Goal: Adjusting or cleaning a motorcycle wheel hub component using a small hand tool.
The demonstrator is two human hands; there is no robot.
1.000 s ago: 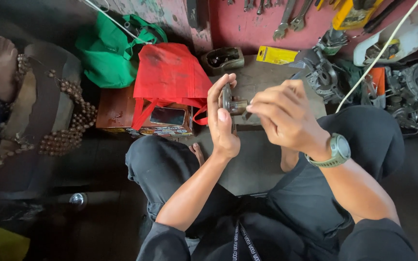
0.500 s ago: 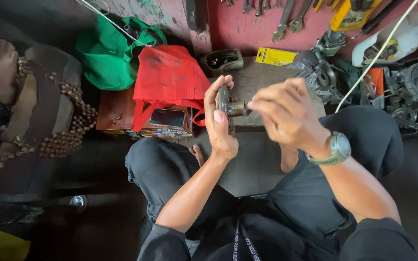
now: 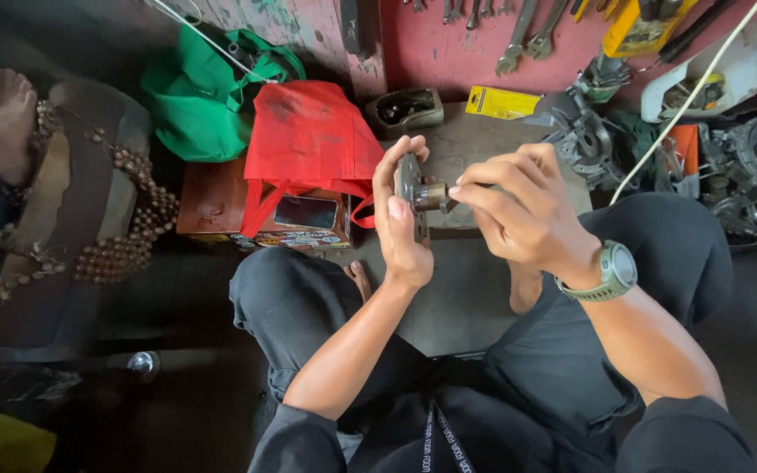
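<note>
Seated cross-legged, a person cups a flat metal part (image 3: 411, 197) upright in the left hand (image 3: 400, 219) while the right hand (image 3: 523, 215) pinches its short protruding shaft (image 3: 433, 194), apparently mid-fitting, a move demanding careful alignment.

Black short sleeves, black trousers — bare feet — and an olive-green wristwatch (image 3: 610, 272) on the right wrist.

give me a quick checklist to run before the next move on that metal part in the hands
1. Left hand grips the round metal part, held on edge: ok.
2. Right hand fingers pinch at the part's short cylindrical hub: ok.
3. Whether a tool is in the right hand: cannot tell, hidden by the fingers.
4. Part held above the worn board between the knees: ok.
5. Phone on the box beside the red bag, apart from both hands: ok.
</note>
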